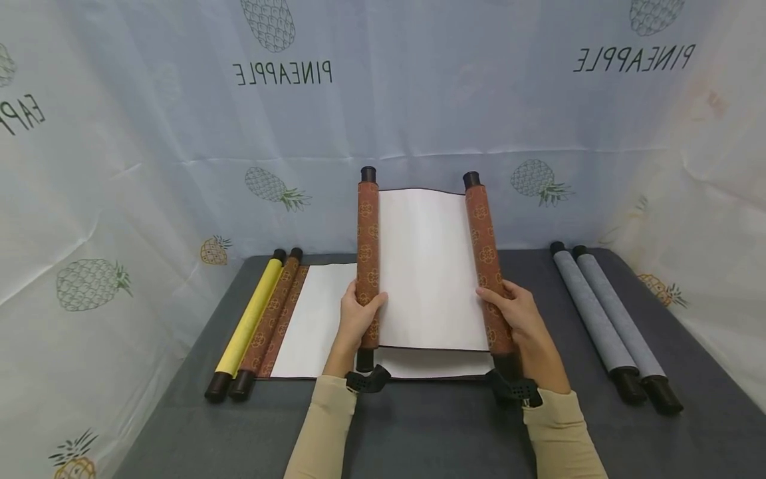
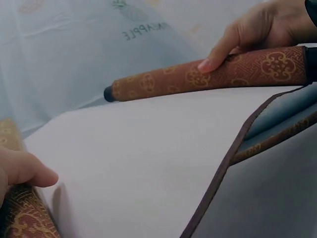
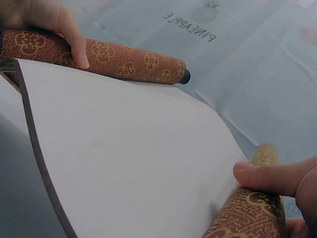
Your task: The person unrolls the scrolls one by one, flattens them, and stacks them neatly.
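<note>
Between my two hands hangs a partly unrolled scroll (image 1: 431,266), its blank white sheet edged with a dark border. My left hand (image 1: 356,314) grips the left roll (image 1: 368,246), which is covered in reddish-brown patterned brocade with black end knobs. On the opposite side, my right hand (image 1: 518,313) holds the matching right roll (image 1: 483,246), thumb across its front. Both rolls are raised over the table and stand roughly upright in the head view. Below them, a white sheet (image 1: 320,306) lies spread on the table, partly hidden, with a brown brocade roll (image 1: 269,319) at its left.
A yellow scroll (image 1: 251,319) lies alongside the brown roll at the left of the dark grey table (image 1: 419,432). Two grey scrolls (image 1: 592,313) (image 1: 622,319) rest at the right. Behind stands a pale curtain (image 1: 431,120) printed with pineapples.
</note>
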Demonstrator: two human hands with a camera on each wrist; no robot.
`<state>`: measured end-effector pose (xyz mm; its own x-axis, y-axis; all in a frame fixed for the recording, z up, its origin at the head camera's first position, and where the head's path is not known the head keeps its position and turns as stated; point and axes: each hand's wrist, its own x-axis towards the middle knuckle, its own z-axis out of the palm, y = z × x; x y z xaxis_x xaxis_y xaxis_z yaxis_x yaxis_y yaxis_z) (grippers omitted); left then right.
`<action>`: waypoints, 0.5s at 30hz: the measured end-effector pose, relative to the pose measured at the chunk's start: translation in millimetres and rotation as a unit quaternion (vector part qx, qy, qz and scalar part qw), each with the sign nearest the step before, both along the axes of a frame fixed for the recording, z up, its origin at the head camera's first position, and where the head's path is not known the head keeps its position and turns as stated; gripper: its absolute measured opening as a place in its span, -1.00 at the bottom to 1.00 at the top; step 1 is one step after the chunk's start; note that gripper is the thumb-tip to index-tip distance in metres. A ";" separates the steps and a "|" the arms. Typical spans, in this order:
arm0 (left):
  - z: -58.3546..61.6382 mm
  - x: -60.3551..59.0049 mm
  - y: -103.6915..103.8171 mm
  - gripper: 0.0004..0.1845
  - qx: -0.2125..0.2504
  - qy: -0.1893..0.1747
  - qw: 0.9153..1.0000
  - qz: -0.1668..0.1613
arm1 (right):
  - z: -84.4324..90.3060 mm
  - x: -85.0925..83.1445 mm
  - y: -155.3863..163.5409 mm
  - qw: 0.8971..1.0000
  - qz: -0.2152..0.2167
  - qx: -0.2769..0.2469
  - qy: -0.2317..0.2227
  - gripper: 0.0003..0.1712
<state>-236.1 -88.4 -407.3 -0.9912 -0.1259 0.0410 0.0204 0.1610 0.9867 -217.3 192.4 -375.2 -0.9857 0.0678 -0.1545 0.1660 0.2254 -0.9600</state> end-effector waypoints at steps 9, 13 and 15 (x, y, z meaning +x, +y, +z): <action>2.0 0.7 0.6 -0.27 0.007 0.016 1.000 0.020 | 2.3 -1.4 -2.7 1.000 0.009 -0.016 -0.013 -0.24; 0.9 -0.2 -0.6 -0.28 0.012 0.012 1.000 0.015 | 2.6 -1.6 -3.2 0.999 0.007 -0.029 -0.022 -0.24; 0.8 0.2 -1.2 -0.29 0.016 0.007 1.000 0.011 | 2.0 -1.6 -3.4 0.999 0.002 -0.028 -0.027 -0.21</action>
